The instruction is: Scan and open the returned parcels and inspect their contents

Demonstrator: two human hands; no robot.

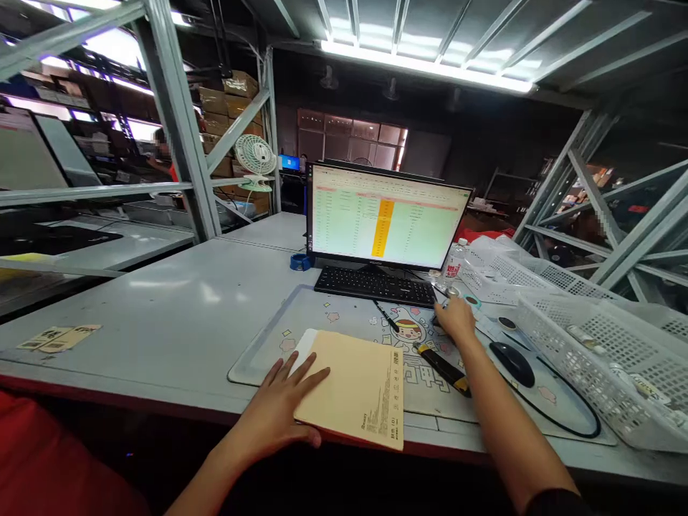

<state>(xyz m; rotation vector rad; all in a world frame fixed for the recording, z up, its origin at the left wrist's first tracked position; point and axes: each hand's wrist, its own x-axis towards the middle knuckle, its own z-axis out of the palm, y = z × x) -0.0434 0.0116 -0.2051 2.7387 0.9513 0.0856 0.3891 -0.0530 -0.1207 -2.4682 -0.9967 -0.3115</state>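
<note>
My left hand (287,398) lies with spread fingers on the left edge of a tan notebook (352,383). Printed text and a barcode run along the notebook's right side, and it overhangs the table's front edge. Near the keyboard's right end, my right hand (456,319) reaches down with bent fingers. A small dark thing shows beside its fingertips, too hidden to name. Left of that hand are a black pen (385,315) and a yellow-and-black utility knife (443,369) on the cartoon desk mat (258,355). A black mouse (512,363) sits right of my right forearm.
A monitor (344,222) showing a spreadsheet stands behind the black keyboard (370,285). White plastic baskets (570,337) line the right side, near a clear bottle (456,259). A blue tape roll (299,262) and paper labels (59,338) lie leftward. Metal posts frame the table (177,301).
</note>
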